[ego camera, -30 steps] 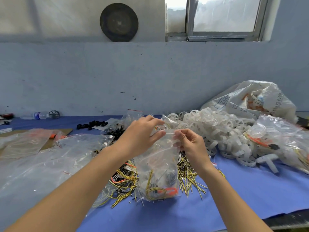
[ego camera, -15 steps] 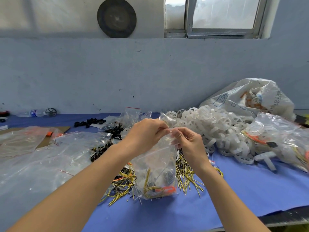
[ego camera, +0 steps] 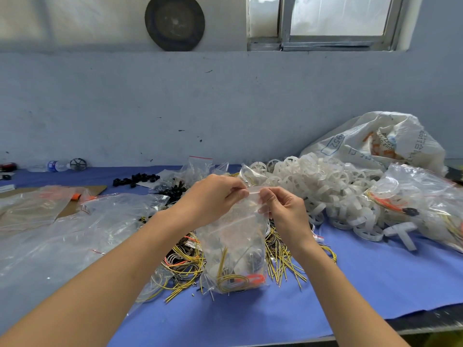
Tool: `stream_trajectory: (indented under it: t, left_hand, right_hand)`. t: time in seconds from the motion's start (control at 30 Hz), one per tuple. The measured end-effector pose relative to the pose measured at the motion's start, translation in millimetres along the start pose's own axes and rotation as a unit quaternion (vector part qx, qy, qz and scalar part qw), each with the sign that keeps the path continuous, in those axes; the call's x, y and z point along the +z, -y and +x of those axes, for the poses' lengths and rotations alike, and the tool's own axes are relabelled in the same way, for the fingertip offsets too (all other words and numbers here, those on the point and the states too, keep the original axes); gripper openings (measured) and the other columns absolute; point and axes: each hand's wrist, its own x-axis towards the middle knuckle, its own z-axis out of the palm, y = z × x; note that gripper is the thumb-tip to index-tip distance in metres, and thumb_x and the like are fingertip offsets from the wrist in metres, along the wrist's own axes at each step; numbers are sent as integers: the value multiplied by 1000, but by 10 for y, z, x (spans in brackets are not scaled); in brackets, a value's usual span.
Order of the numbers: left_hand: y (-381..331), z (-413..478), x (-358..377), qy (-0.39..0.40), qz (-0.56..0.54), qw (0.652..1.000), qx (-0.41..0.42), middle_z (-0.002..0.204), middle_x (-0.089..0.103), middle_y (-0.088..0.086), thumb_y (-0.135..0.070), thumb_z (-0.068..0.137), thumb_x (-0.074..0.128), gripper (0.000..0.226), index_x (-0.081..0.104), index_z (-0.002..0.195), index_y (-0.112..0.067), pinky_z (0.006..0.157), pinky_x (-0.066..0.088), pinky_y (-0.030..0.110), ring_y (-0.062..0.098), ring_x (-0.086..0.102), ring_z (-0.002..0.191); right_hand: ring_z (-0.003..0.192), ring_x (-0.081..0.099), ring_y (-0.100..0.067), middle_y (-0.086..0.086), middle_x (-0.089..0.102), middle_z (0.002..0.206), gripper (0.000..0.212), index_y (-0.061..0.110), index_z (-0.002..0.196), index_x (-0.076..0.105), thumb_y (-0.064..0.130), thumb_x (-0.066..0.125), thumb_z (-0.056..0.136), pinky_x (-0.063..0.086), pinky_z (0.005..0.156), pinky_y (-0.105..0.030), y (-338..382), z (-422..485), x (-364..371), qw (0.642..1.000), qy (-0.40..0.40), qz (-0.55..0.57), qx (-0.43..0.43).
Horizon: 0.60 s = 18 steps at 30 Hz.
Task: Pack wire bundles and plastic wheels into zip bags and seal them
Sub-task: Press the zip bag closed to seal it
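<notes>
Left hand (ego camera: pixel 215 196) and right hand (ego camera: pixel 283 209) pinching the top edge of a clear zip bag (ego camera: pixel 235 246), bag upright with wires (ego camera: pixel 233 281) at its bottom, resting on blue surface (ego camera: pixel 375 276), loose wires (ego camera: pixel 280 261) around it, white wheels (ego camera: pixel 325 186) piled behind right.

Left hand (ego camera: pixel 213 196) fingers curled, now pinching zip bag (ego camera: pixel 233 246) top beside right hand (ego camera: pixel 283 209).
</notes>
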Motion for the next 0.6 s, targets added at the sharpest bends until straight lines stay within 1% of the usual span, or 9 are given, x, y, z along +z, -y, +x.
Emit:
stream_trajectory:
  t: [0.13, 0.23, 0.3, 0.43, 0.53, 0.6]
  left_hand:
    - [-5, -9, 3, -7, 1, 1000, 3, 97, 70, -7, -36, 99, 53, 22, 69, 108, -24, 77, 55, 41, 15, 65, 87]
    - [-7, -13, 1, -2, -3, 1000, 3, 98, 70, -7, -37, 99, 52, 24, 69, 110, -24, 78, 55, 41, 14, 65, 88]
    - [-1, -19, -10, 6, -11, 1000, 2, 96, 69, -7, -37, 100, 50, 25, 69, 110, -23, 78, 54, 41, 14, 64, 87]
    - [39, -24, -41, 13, -6, 1000, 8, 91, 68, -5, -33, 101, 48, 27, 70, 107, -19, 76, 52, 39, 13, 61, 81]
    - [69, -9, -47, 14, -11, 1000, 13, 93, 68, -5, -31, 100, 52, 25, 72, 108, -18, 75, 51, 33, 10, 60, 82]
    - [86, 4, -37, 12, -15, 1000, 17, 90, 65, -10, -30, 99, 55, 23, 73, 109, -20, 71, 47, 25, 2, 56, 78]
  right_hand:
    - [64, 60, -6, 7, 69, 76, 23, 14, 92, 71, 35, 62, 91, 53, 64, -22, 31, -23, 13, 999, 33, 17, 11]
    - [67, 61, -5, 6, 70, 76, 17, 14, 91, 73, 28, 64, 93, 51, 64, -18, 39, -44, 14, 998, 61, 22, 8]
    - [66, 62, -5, 6, 72, 77, 11, 17, 89, 75, 22, 66, 93, 51, 63, -16, 46, -46, 12, 997, 60, 41, 12]
    - [64, 63, -4, 6, 74, 77, 11, 17, 89, 76, 15, 66, 92, 52, 62, -17, 55, -43, 12, 996, 52, 68, 28]
    - [66, 64, -4, 4, 75, 80, 12, 15, 90, 76, 13, 65, 92, 53, 65, -17, 59, -47, 9, 996, 50, 72, 30]
    - [66, 63, -4, 2, 75, 80, 15, 15, 89, 76, 10, 63, 94, 53, 65, -17, 58, -36, 19, 996, 45, 74, 35]
